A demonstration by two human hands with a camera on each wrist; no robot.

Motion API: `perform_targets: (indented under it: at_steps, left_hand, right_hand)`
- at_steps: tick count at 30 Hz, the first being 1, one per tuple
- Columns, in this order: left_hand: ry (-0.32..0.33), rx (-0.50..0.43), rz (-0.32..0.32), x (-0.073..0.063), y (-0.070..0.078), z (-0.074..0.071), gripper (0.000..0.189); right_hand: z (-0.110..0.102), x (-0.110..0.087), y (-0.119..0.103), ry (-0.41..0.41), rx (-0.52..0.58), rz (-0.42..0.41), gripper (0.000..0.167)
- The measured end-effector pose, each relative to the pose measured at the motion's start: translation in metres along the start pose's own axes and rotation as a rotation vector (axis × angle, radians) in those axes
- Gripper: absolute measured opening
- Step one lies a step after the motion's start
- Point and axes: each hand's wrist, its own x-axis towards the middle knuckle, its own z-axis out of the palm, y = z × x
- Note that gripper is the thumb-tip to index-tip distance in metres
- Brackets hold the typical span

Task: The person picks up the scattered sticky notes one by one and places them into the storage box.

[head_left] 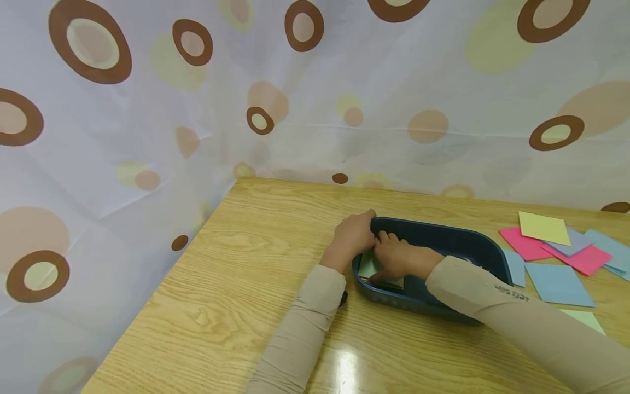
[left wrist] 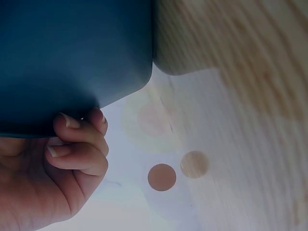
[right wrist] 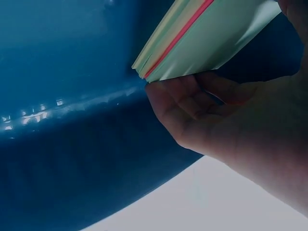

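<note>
A dark blue plastic basin (head_left: 443,234) sits on the wooden table. My left hand (head_left: 353,236) grips its left end at the rim; in the left wrist view the curled fingers (left wrist: 79,156) lie against the outer wall. Inside the basin, at its left end, is a stack of square paper notes (right wrist: 207,41), pale green on one face with yellow and pink edges showing. My right hand (head_left: 401,257) reaches down into the basin and holds this stack between fingers and thumb. In the right wrist view the fingertips (right wrist: 161,94) press along one edge of the stack.
Loose paper notes lie right of the basin: a yellow note (head_left: 543,227), a pink note (head_left: 524,245), a blue note (head_left: 561,284) and a green note (head_left: 585,319), some overlapping. A patterned curtain (head_left: 384,109) borders the table (head_left: 221,273) at the back and left.
</note>
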Motion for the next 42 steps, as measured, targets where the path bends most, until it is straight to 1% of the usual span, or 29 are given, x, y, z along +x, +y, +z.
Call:
perform_targets:
  at_steps: [5, 9, 13, 20, 25, 29, 31, 39, 42]
  left_hand:
    - [0.000, 0.008, -0.002, 0.000, 0.000, -0.001, 0.045]
    - [-0.006, 0.008, 0.000, -0.001, 0.000, -0.001, 0.046]
    - [-0.008, 0.022, -0.003, -0.002, 0.002, -0.002, 0.047]
    - [-0.017, 0.023, -0.009, -0.002, 0.003, -0.002, 0.046]
    - [-0.022, 0.008, -0.013, -0.002, 0.003, -0.002, 0.047]
    - [-0.027, -0.009, -0.015, -0.003, 0.003, -0.003, 0.048]
    - [-0.032, -0.014, -0.018, -0.003, 0.003, -0.003, 0.048]
    - [-0.020, 0.011, -0.012, -0.003, 0.004, -0.001, 0.046]
    - [-0.020, 0.016, -0.017, -0.003, 0.004, 0.000, 0.046]
  right_hand:
    - [-0.002, 0.000, 0.002, -0.016, -0.036, 0.021, 0.084]
    - [-0.007, -0.001, 0.002, -0.083, -0.058, 0.061, 0.092]
    - [-0.009, -0.001, 0.001, -0.132, -0.044, 0.090, 0.095]
    - [-0.008, -0.001, 0.001, -0.139, 0.001, 0.098, 0.098]
    - [-0.009, -0.001, 0.002, -0.145, 0.005, 0.103, 0.097]
    - [-0.011, -0.005, 0.001, -0.156, -0.018, 0.101, 0.095]
    - [-0.013, -0.010, 0.000, -0.148, -0.027, 0.086, 0.092]
    - [-0.016, -0.028, -0.003, -0.055, -0.031, 0.005, 0.070]
    - [-0.016, -0.033, -0.001, -0.039, -0.024, -0.019, 0.062]
